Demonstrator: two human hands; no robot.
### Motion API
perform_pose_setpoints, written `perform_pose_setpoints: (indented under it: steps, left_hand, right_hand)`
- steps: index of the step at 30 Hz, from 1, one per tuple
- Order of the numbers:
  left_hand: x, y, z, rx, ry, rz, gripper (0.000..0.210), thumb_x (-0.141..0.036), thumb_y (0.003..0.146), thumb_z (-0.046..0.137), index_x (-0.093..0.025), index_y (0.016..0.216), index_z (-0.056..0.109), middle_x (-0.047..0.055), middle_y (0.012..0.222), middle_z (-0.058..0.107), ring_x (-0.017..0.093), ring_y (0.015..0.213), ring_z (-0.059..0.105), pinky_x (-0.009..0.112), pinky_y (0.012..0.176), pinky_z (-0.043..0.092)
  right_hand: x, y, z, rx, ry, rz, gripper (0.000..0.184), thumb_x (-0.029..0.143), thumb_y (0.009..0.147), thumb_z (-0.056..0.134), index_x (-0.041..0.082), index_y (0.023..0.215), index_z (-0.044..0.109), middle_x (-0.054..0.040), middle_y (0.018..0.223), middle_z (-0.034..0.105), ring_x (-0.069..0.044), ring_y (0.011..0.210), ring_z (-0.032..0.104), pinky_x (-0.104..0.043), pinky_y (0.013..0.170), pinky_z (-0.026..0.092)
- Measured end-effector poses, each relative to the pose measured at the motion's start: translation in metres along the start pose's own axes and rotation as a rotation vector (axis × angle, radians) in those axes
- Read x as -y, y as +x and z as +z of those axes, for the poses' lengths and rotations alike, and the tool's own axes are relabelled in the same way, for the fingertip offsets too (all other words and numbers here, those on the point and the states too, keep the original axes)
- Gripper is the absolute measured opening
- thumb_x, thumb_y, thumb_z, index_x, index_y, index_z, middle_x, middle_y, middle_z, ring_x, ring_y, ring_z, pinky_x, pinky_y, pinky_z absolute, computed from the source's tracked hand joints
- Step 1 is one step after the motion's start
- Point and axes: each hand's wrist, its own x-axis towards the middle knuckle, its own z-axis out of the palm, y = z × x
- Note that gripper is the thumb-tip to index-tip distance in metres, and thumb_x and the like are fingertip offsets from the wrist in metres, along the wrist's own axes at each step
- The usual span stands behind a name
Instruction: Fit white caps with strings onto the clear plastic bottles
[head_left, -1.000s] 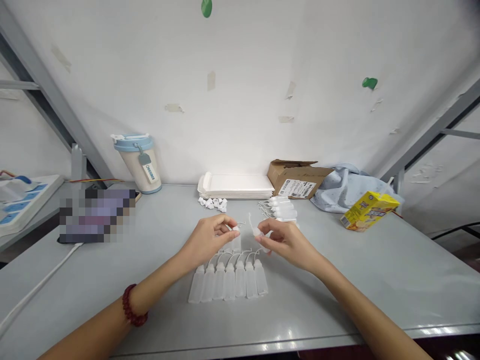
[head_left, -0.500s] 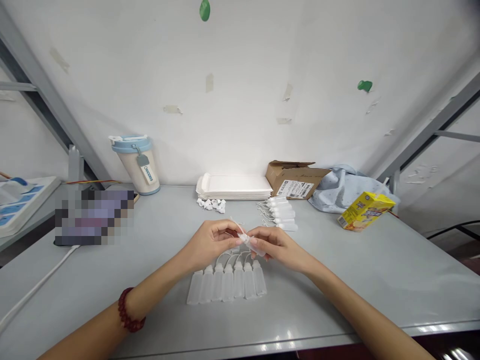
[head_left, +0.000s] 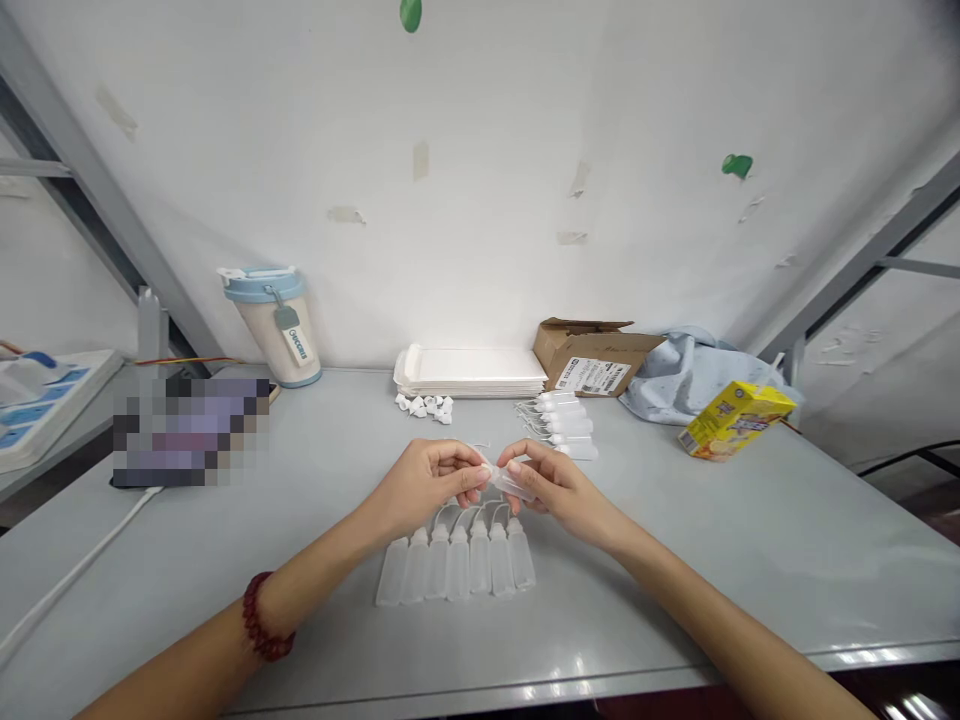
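Observation:
A small translucent plastic squeeze bottle (head_left: pixel 515 487) is held above the table, tilted, its top end pointing left. My right hand (head_left: pixel 559 487) is closed round its body. At the top end, my left hand (head_left: pixel 431 482) pinches the white cap between thumb and fingers, hiding most of it. A thin white tube (head_left: pixel 480 445) sticks up beside the left fingers. Below my hands lies a row of several similar bottles (head_left: pixel 457 562), most with thin curved tubes at their tops.
Behind my hands lie small white caps (head_left: pixel 424 408) and another group of bottles (head_left: pixel 562 425). Along the wall are a stack of white trays (head_left: pixel 472 372), a cardboard box (head_left: pixel 592 360), blue cloth (head_left: pixel 679 375) and a tumbler (head_left: pixel 274 325). A yellow carton (head_left: pixel 739 420) stands right; a phone (head_left: pixel 191 435) lies left.
My right hand and the bottle have turned slightly, and more of the bottle's body shows. My left fingers have curled further around the cap end. The view has shifted a little.

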Motion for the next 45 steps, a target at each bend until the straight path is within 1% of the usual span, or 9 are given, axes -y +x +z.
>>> perform_pose_setpoints:
  steps: [9,18,23,26,29,32,37,41,45]
  left_hand:
    - [0.0045,-0.0021,0.0041,-0.022,0.011,0.126,0.016,-0.026,0.075,0.064,-0.016,0.087,0.065,0.004,0.087,0.066,0.016,0.081,0.061,0.026,0.075,0.048]
    - [0.0062,-0.0001,0.0024,0.0,0.217,0.008,0.035,-0.044,0.082,0.052,-0.014,0.068,0.064,0.002,0.067,0.062,0.012,0.055,0.054,0.021,0.051,0.042]
    - [0.0037,-0.0025,0.005,-0.042,0.275,0.14,0.016,-0.029,0.078,0.057,-0.017,0.082,0.067,0.001,0.077,0.065,0.013,0.069,0.057,0.022,0.064,0.045]
    - [0.0016,-0.0031,0.0041,-0.046,0.311,0.215,0.015,-0.026,0.077,0.059,-0.018,0.085,0.068,0.002,0.088,0.067,0.014,0.076,0.057,0.023,0.07,0.044]
    - [0.0009,-0.0033,0.0022,-0.007,0.304,0.17,0.021,-0.035,0.08,0.057,-0.018,0.084,0.068,0.003,0.088,0.066,0.014,0.073,0.055,0.023,0.065,0.043]
    - [0.0006,-0.0044,0.0025,0.039,0.318,0.112,0.031,-0.042,0.084,0.05,-0.016,0.078,0.066,0.001,0.073,0.061,0.01,0.059,0.048,0.021,0.052,0.036]
    - [-0.0003,-0.0082,0.0087,0.093,0.333,0.131,0.03,-0.038,0.085,0.048,-0.015,0.071,0.06,-0.004,0.057,0.044,0.007,0.049,0.035,0.02,0.046,0.027]
    - [0.0007,-0.0071,0.0087,0.035,0.242,0.085,0.029,-0.04,0.084,0.049,-0.015,0.073,0.059,-0.003,0.059,0.048,0.008,0.05,0.04,0.02,0.046,0.031]
    - [0.0002,-0.0032,0.0019,-0.021,0.13,0.053,0.031,-0.042,0.083,0.05,-0.015,0.071,0.059,0.0,0.066,0.057,0.011,0.057,0.05,0.021,0.052,0.041]
  right_hand:
    - [-0.0006,0.0036,0.0003,-0.023,0.09,0.046,0.03,0.051,0.086,0.047,0.021,0.086,0.044,0.0061,0.056,0.047,-0.007,0.051,0.038,-0.02,0.047,0.021]
    - [-0.0069,0.0057,0.0011,-0.023,0.095,0.058,0.03,0.051,0.086,0.046,0.021,0.085,0.044,0.0072,0.054,0.045,-0.006,0.048,0.035,-0.019,0.045,0.019]
    - [-0.0081,0.0059,-0.0009,-0.03,0.095,0.099,0.029,0.051,0.087,0.045,0.022,0.086,0.043,0.0077,0.052,0.044,-0.006,0.045,0.03,-0.019,0.043,0.017]
    - [-0.0057,0.0055,-0.0009,-0.024,0.106,0.11,0.03,0.052,0.086,0.045,0.022,0.086,0.042,0.0079,0.051,0.044,-0.006,0.044,0.03,-0.019,0.043,0.016]
    - [-0.0028,0.0046,0.0006,-0.038,0.087,0.095,0.03,0.052,0.085,0.046,0.022,0.088,0.043,0.0079,0.051,0.045,-0.007,0.045,0.035,-0.018,0.043,0.019]
    - [-0.0011,0.0038,0.0022,-0.054,0.052,0.075,0.03,0.051,0.084,0.048,0.022,0.09,0.044,0.0083,0.049,0.045,-0.007,0.046,0.038,-0.018,0.043,0.021]
    - [-0.0033,0.0036,0.0026,-0.055,0.032,0.065,0.032,0.052,0.084,0.048,0.022,0.093,0.044,0.0096,0.046,0.043,-0.007,0.043,0.036,-0.018,0.043,0.023]
    - [-0.0056,0.0032,0.0001,-0.039,0.043,-0.003,0.034,0.053,0.083,0.049,0.022,0.098,0.043,0.0081,0.054,0.045,-0.007,0.046,0.037,-0.019,0.045,0.027]
    - [-0.0056,0.0029,-0.004,-0.127,-0.051,-0.083,0.036,0.045,0.077,0.063,0.021,0.099,0.047,0.0062,0.063,0.046,-0.008,0.051,0.042,-0.021,0.048,0.035]
